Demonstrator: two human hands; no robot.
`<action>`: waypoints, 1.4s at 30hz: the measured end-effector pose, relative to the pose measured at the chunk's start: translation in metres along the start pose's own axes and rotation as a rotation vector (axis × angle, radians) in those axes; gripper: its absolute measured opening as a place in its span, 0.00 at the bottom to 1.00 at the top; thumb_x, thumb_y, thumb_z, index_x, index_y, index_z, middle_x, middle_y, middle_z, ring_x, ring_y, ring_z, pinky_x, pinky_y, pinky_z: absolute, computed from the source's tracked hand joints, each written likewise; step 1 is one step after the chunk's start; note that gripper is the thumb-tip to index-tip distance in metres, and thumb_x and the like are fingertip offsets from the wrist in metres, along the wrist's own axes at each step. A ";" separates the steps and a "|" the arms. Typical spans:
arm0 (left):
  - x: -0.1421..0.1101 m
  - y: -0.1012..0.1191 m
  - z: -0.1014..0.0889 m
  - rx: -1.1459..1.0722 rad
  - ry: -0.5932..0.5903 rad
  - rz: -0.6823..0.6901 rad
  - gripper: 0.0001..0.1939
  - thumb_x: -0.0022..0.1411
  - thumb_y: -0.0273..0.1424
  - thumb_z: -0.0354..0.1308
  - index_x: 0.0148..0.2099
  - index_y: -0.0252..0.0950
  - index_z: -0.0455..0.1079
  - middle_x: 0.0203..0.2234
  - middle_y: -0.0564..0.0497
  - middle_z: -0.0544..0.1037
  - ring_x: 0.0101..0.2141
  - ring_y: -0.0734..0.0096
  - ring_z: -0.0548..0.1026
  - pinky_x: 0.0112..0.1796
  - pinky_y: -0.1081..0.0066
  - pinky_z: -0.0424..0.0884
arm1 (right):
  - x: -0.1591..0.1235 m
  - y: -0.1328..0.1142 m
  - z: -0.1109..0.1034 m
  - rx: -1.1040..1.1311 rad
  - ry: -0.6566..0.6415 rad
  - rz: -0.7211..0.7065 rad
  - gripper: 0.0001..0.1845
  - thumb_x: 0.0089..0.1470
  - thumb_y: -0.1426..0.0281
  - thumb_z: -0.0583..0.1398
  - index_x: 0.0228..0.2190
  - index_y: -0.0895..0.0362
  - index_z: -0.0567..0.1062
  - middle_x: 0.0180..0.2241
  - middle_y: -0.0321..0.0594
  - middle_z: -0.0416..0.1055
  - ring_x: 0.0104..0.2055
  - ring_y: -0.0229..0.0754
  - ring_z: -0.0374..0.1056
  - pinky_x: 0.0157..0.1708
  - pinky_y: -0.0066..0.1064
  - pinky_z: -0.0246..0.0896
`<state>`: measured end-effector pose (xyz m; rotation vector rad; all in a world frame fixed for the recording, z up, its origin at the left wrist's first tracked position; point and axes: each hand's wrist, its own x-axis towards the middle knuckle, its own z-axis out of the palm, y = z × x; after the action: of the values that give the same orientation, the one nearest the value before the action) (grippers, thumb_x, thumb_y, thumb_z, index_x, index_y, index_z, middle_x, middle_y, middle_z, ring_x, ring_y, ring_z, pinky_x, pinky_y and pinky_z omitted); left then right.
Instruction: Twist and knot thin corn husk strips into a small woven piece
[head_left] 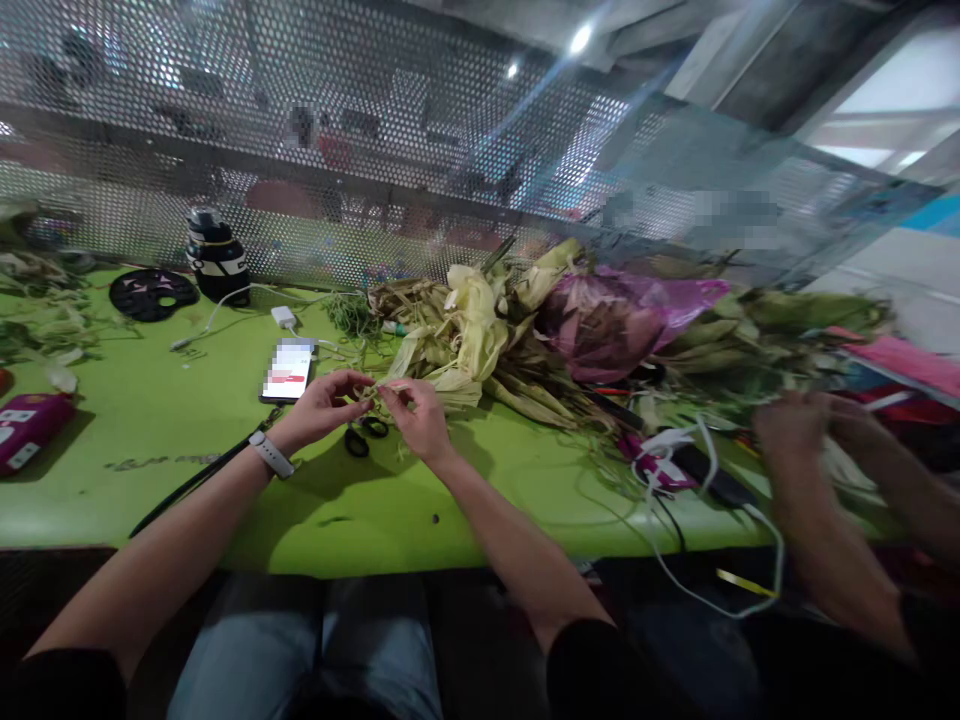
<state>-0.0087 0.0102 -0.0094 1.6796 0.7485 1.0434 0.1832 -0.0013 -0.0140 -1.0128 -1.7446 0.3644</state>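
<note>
My left hand [326, 408], with a pale watch [271, 455] at the wrist, pinches one end of a thin, light green strip, which looks like corn husk. At its other end my right hand [420, 420] is closed on the same strip. The strip is small and partly hidden by my fingers. Just below my hands lie scissors [365, 432], their black handles showing. Behind my right hand spreads a heap of dried corn husks [476, 325], pale yellow to brown. A lit phone [287, 370] lies just beyond my left hand.
A dark bottle [217, 265] and a black perforated disc [154, 294] stand at the back left, near a purple box [34, 430]. A pink plastic bag [600, 325] sits among the husks. White cables [705, 455] hang over the table edge; a co-worker's hands [799, 430] work at right.
</note>
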 end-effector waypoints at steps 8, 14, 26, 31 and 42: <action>0.001 0.004 -0.001 -0.008 0.078 -0.037 0.17 0.64 0.39 0.57 0.51 0.35 0.72 0.35 0.48 0.78 0.34 0.71 0.77 0.31 0.73 0.71 | -0.001 0.003 0.002 0.031 0.024 -0.022 0.16 0.59 0.57 0.59 0.31 0.56 0.77 0.28 0.38 0.75 0.30 0.39 0.66 0.36 0.32 0.61; 0.004 0.000 -0.004 0.110 0.092 0.068 0.17 0.66 0.36 0.56 0.54 0.34 0.69 0.36 0.46 0.80 0.37 0.70 0.77 0.38 0.70 0.73 | -0.002 0.005 0.003 0.022 0.050 -0.044 0.15 0.59 0.57 0.59 0.32 0.56 0.77 0.30 0.39 0.76 0.31 0.39 0.67 0.37 0.32 0.62; 0.000 0.007 -0.002 0.212 0.069 0.094 0.15 0.67 0.37 0.54 0.50 0.35 0.73 0.39 0.46 0.79 0.38 0.70 0.75 0.39 0.68 0.72 | -0.004 0.010 0.004 0.092 0.043 -0.005 0.13 0.58 0.59 0.60 0.32 0.55 0.76 0.28 0.37 0.74 0.29 0.38 0.66 0.32 0.30 0.62; 0.000 0.007 -0.001 0.141 0.010 0.060 0.19 0.61 0.38 0.62 0.52 0.34 0.71 0.41 0.44 0.78 0.37 0.69 0.76 0.37 0.68 0.74 | -0.005 0.011 0.004 0.129 0.024 0.021 0.12 0.58 0.59 0.60 0.34 0.54 0.77 0.29 0.38 0.74 0.30 0.38 0.67 0.32 0.30 0.63; 0.001 0.009 0.001 -0.113 0.039 -0.099 0.23 0.56 0.36 0.67 0.53 0.34 0.71 0.40 0.45 0.79 0.37 0.70 0.76 0.36 0.70 0.72 | -0.007 0.012 0.005 0.096 0.053 0.001 0.12 0.58 0.60 0.61 0.35 0.55 0.78 0.31 0.38 0.76 0.31 0.38 0.68 0.33 0.30 0.64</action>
<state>-0.0072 0.0080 -0.0002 1.5148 0.7752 1.0325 0.1849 0.0015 -0.0280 -0.9461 -1.6629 0.4146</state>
